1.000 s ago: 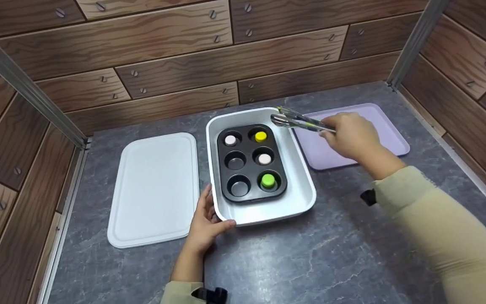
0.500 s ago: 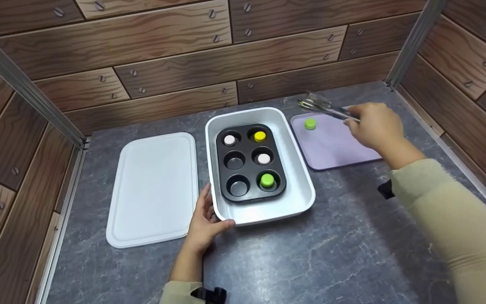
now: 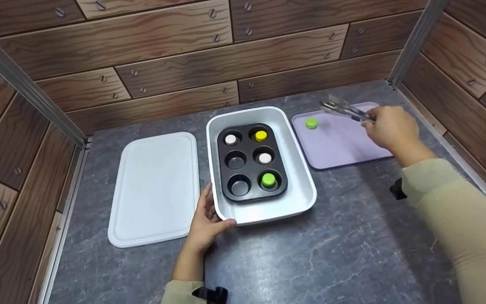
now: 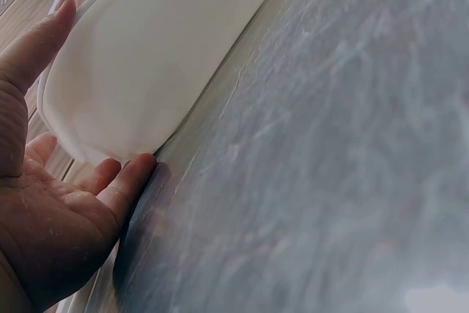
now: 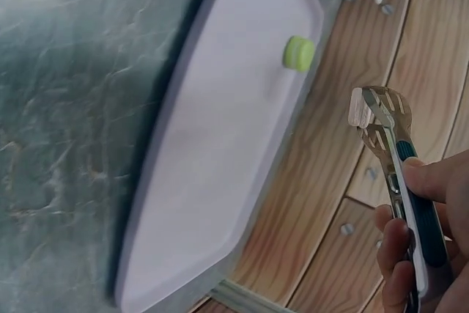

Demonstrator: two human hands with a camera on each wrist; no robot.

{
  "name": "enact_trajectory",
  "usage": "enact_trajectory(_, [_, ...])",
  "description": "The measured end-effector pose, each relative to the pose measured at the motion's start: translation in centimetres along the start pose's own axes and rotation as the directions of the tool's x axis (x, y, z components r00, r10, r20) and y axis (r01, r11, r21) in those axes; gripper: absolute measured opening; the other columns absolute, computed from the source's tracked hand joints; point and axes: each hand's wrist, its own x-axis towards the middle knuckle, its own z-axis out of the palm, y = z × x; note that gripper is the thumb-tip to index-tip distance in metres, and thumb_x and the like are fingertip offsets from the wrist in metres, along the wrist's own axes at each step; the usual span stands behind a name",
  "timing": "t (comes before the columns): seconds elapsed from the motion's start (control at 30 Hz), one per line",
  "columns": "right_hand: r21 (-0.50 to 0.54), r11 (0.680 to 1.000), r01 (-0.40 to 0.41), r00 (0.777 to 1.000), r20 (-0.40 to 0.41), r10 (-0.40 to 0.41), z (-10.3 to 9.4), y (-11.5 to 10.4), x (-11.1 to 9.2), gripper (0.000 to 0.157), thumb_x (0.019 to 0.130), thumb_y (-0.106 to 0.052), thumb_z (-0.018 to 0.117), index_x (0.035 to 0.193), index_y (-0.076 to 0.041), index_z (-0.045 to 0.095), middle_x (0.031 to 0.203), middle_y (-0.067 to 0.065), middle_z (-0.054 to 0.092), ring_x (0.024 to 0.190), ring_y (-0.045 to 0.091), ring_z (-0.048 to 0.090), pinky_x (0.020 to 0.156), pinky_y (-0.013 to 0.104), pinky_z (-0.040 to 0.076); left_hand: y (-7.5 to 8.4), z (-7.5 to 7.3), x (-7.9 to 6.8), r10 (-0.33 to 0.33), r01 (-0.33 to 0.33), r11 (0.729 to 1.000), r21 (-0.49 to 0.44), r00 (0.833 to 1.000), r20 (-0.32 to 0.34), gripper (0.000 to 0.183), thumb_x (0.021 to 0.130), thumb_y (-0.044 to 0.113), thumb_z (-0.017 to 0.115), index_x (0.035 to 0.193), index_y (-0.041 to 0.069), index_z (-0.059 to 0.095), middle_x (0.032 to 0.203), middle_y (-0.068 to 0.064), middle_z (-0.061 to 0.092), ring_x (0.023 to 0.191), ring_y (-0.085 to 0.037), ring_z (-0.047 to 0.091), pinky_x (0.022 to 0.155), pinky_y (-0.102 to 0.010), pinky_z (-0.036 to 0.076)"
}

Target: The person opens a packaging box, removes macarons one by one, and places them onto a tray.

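My left hand (image 3: 207, 226) braces the near left corner of a white tub (image 3: 310, 202), thumb along the near wall and fingers spread along the left wall. Inside the tub lies a black muffin pan (image 3: 252, 196) whose cups hold two white round pieces (image 3: 265, 158), a yellow one (image 3: 260, 135) and a green one (image 3: 268, 180). Two left cups are bare. Gripped in my right hand (image 3: 392, 126) are metal tongs (image 3: 344, 109), above a lilac tray (image 3: 340, 147). A pale pinkish patch shows at the tongs' tips in the right wrist view; I cannot tell whether it is a held piece.
A green round piece (image 3: 311, 123) lies at the tray's far left corner. Left of the tub, a flat white lid (image 3: 154, 190) rests on the grey marbled table (image 3: 268, 261). Wood-patterned walls (image 3: 175, 55) stand at the back and both sides.
My right hand and the tongs have moved right, from above the tub's far right edge to over the tray. The green piece on the tray has come into view. My left hand stays put.
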Motion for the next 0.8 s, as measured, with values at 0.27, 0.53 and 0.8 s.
enact_trajectory(0.27, [-0.001,0.999,-0.047,0.999,0.008,0.047,1.1,2.1,-0.1,0.028,0.102,-0.024,0.065,0.116,-0.001,0.075,0.104,0.031,0.07,0.083,0.049,0.065,0.064,0.066,0.048,0.0,-0.1,0.0,-0.001,0.001,1.0,-0.007,1.0,0.019,0.125,0.074,-0.003,0.095,0.169,0.005,0.014,0.162,-0.033,0.033,0.145,-0.048,0.042,0.106,-0.044,0.052])
enact_trajectory(0.53, [-0.012,0.997,-0.075,0.997,0.023,0.075,1.9,3.0,-0.3,0.032,0.102,-0.026,0.062,0.121,-0.001,0.073,0.111,0.037,0.068,0.089,0.057,0.065,0.066,0.068,0.047,0.1,-0.3,0.0,-0.004,0.003,1.0,0.011,1.0,0.013,0.125,0.074,-0.001,0.096,0.169,0.004,0.014,0.163,-0.033,0.032,0.146,-0.049,0.041,0.106,-0.043,0.052])
enact_trajectory(0.8, [-0.004,0.995,-0.101,0.995,0.022,0.101,2.8,3.1,-0.1,0.028,0.102,-0.026,0.062,0.114,-0.003,0.074,0.108,0.036,0.068,0.089,0.057,0.065,0.066,0.068,0.046,0.1,0.0,-0.1,-0.006,0.006,1.0,-0.009,1.0,0.014,0.126,0.073,-0.004,0.095,0.169,0.004,0.013,0.163,-0.033,0.032,0.146,-0.048,0.042,0.105,-0.04,0.053])
